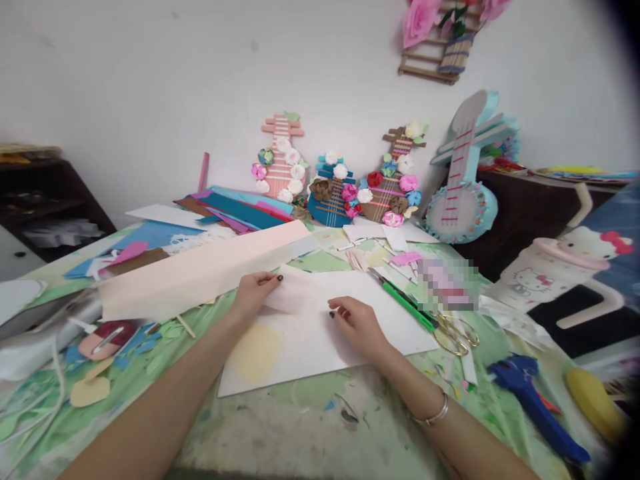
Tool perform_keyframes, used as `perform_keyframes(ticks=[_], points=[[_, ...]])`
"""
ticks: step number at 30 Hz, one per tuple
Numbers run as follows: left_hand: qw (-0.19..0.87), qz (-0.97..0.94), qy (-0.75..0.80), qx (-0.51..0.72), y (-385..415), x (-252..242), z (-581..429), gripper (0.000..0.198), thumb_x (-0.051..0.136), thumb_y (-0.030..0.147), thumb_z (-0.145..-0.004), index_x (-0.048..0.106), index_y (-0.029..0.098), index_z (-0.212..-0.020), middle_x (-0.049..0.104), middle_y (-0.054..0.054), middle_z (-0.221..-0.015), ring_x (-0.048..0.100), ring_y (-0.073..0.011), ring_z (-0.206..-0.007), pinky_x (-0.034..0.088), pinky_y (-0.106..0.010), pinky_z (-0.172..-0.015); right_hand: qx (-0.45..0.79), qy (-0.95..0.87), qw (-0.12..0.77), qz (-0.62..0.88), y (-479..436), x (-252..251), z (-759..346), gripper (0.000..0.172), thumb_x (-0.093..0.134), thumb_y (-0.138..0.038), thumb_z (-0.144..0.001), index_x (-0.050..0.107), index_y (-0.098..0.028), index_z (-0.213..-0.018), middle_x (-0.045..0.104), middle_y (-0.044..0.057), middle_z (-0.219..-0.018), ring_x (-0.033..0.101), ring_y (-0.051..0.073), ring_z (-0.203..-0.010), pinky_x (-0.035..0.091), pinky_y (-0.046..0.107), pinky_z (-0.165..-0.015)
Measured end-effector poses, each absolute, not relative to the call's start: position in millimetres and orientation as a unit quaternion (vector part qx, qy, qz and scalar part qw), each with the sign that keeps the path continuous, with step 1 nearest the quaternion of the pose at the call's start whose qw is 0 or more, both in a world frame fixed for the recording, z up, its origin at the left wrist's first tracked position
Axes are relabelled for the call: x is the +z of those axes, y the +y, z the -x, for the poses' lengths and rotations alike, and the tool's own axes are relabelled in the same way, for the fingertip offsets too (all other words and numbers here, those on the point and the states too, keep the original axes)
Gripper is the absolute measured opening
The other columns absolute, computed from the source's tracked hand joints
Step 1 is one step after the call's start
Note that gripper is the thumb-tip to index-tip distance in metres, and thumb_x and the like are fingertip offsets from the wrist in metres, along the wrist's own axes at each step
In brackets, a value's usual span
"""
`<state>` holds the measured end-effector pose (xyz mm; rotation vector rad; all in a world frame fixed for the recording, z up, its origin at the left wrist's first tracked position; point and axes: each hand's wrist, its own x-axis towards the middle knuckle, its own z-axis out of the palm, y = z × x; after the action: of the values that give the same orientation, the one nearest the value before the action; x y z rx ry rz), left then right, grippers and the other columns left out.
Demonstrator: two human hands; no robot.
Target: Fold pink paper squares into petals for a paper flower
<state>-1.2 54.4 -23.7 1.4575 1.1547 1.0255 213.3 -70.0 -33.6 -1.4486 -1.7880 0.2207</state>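
Note:
A small pale pink piece of paper [297, 297] is pinched at its left edge between the thumb and fingers of my left hand [256, 292]. It sits over a white sheet [310, 353] laid flat on the table. My right hand [359, 325] hovers above the same sheet, its fingers loosely curved and apart, with nothing in them. A pale yellow piece of paper [257, 352] lies on the sheet's left part. Along the right side of the sheet are a green craft knife [407, 307] and gold-handled scissors [454, 333].
A long pale peach paper strip [200, 273] lies behind my left hand. Several flower-decorated paper instruments [327, 200] lean at the wall. At right are a blue glue gun [540, 407], a yellow object [593, 403] and a tumbler [545, 273]; a white cable [60, 373] runs at left.

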Motion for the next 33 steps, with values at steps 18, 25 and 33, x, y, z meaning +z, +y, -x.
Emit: perform_keyframes(ticks=[18, 25, 33], points=[[0.348, -0.848, 0.311, 0.253, 27, -39, -21, 0.047, 0.066, 0.039, -0.071, 0.062, 0.02, -0.113, 0.054, -0.009, -0.134, 0.041, -0.03, -0.13, 0.028, -0.045, -0.11, -0.027, -0.722, 0.467, 0.511, -64, -39, -231, 0.026, 0.052, -0.005, -0.077, 0.069, -0.022, -0.088, 0.07, 0.008, -0.094, 0.062, 0.022, -0.093, 0.052, 0.041, -0.082], [0.235, -0.907, 0.27, 0.222, 30, -33, -9, 0.064, 0.069, 0.035, -0.071, 0.049, 0.019, -0.13, 0.045, -0.012, -0.141, 0.036, -0.0286, -0.133, 0.025, -0.045, -0.111, 0.058, -0.77, 0.418, 0.479, -67, -40, -219, 0.027, 0.053, -0.004, -0.076, 0.071, -0.021, -0.089, 0.073, 0.005, -0.095, 0.067, 0.018, -0.092, 0.054, 0.033, -0.084], [0.144, -0.944, 0.089, 0.285, 10, -31, -17, 0.022, 0.046, 0.016, -0.087, 0.068, 0.021, -0.083, 0.071, -0.005, -0.088, 0.059, -0.0199, -0.097, 0.041, -0.036, -0.093, 0.085, -0.79, 0.397, 0.459, -64, -40, -221, 0.03, 0.055, -0.002, -0.073, 0.071, -0.024, -0.085, 0.073, 0.002, -0.096, 0.063, 0.02, -0.102, 0.051, 0.038, -0.089]])
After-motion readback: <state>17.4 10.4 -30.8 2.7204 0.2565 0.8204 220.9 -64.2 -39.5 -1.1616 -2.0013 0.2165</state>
